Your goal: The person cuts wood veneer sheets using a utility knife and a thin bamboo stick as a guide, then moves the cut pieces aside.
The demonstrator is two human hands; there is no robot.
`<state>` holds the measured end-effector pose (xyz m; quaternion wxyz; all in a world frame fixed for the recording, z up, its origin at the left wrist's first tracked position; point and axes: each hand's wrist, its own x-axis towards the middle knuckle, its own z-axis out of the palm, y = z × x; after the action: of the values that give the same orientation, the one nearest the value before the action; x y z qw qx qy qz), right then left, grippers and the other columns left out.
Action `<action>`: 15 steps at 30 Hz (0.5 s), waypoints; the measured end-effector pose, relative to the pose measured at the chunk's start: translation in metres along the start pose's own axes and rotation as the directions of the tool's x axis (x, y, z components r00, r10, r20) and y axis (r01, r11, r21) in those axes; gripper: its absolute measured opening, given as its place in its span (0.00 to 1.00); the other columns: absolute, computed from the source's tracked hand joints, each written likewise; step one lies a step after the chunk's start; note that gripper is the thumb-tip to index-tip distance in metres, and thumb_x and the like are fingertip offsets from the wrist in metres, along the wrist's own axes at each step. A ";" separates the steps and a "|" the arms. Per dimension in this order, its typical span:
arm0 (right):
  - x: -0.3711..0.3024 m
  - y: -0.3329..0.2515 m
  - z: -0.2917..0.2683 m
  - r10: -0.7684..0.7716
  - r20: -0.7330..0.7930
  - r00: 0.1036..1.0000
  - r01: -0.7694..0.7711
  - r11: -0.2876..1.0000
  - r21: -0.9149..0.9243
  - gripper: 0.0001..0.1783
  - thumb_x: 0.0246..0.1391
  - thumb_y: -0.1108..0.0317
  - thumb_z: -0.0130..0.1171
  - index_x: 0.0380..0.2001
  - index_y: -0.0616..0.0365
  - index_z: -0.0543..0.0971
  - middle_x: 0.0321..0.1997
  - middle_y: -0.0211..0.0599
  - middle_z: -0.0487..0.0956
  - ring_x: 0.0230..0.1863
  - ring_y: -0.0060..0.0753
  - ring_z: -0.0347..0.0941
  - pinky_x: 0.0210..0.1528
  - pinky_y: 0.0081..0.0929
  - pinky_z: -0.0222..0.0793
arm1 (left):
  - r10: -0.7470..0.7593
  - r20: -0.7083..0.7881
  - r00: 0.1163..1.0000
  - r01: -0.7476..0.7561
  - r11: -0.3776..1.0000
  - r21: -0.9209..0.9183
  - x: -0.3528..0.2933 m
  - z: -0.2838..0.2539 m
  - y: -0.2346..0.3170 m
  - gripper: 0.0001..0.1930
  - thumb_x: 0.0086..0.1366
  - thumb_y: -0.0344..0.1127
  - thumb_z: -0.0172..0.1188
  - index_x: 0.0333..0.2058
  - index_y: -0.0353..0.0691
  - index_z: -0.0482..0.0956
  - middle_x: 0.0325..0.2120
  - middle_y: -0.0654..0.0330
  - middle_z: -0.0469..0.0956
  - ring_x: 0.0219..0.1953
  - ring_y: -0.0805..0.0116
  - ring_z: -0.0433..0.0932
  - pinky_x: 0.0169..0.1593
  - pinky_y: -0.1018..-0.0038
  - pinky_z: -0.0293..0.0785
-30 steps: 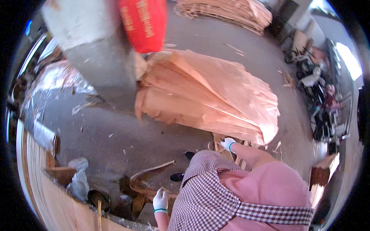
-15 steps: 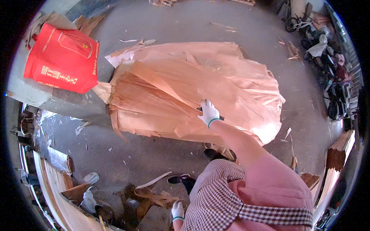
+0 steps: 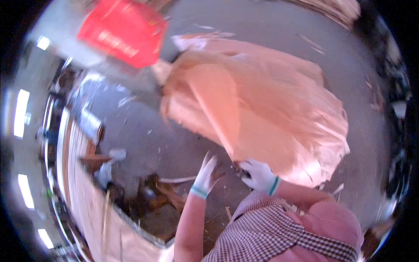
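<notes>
A broad pile of thin, peach-coloured wood veneer sheets lies in front of me, its layers uneven at the edges. One sheet is raised and curled over, tapering to a corner close to my right hand. My right hand, in a white glove with a green cuff, is closed at the pile's near edge around a small dark tool, whose kind I cannot make out. Whether its fingers also grip the sheet's corner is unclear. My left hand, gloved alike, is raised to its left with fingers apart, holding nothing.
A red bag sits on a grey surface at the far left. Long pale boards line the left side, beside scraps and plastic on the floor. Dark, blurred clutter stands along the right, and more veneer lies at the back.
My right hand has come back from the middle of the pile to its near edge. My left hand has risen from low beside me. A sheet is now lifted and curled; the view has turned.
</notes>
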<state>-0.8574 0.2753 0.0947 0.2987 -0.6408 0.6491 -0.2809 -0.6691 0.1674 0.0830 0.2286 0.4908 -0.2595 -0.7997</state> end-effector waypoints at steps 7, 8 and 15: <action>-0.055 -0.117 0.068 -0.271 0.262 0.926 0.213 0.950 0.229 0.27 0.40 0.67 0.63 0.48 0.54 0.73 0.36 0.44 0.74 0.34 0.49 0.75 0.35 0.38 0.73 | 0.333 -0.176 0.926 -0.326 0.943 0.070 -0.062 -0.071 -0.025 0.37 0.58 0.31 0.59 0.63 0.27 0.52 0.57 0.48 0.66 0.56 0.59 0.68 0.58 0.69 0.64; -0.064 -0.134 0.083 -0.319 0.305 0.897 0.259 0.940 0.221 0.30 0.38 0.69 0.63 0.50 0.54 0.73 0.35 0.44 0.74 0.33 0.48 0.75 0.35 0.37 0.73 | 0.420 -0.239 0.876 -0.428 0.904 0.021 -0.081 -0.090 -0.039 0.28 0.58 0.26 0.55 0.58 0.27 0.61 0.51 0.50 0.72 0.49 0.62 0.73 0.53 0.71 0.70; -0.153 -0.271 0.186 -0.644 0.433 0.631 0.568 0.763 0.308 0.28 0.39 0.71 0.64 0.50 0.54 0.74 0.36 0.43 0.74 0.33 0.47 0.75 0.35 0.36 0.73 | 0.634 -0.576 0.516 -0.769 0.640 0.016 -0.307 -0.219 -0.088 0.25 0.59 0.22 0.46 0.57 0.30 0.66 0.48 0.59 0.73 0.46 0.72 0.72 0.50 0.80 0.68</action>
<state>-0.5386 0.4256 0.1783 0.3934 -0.8490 0.2688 -0.2282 -0.3539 0.3829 0.1477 0.6538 0.5112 -0.2630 -0.4920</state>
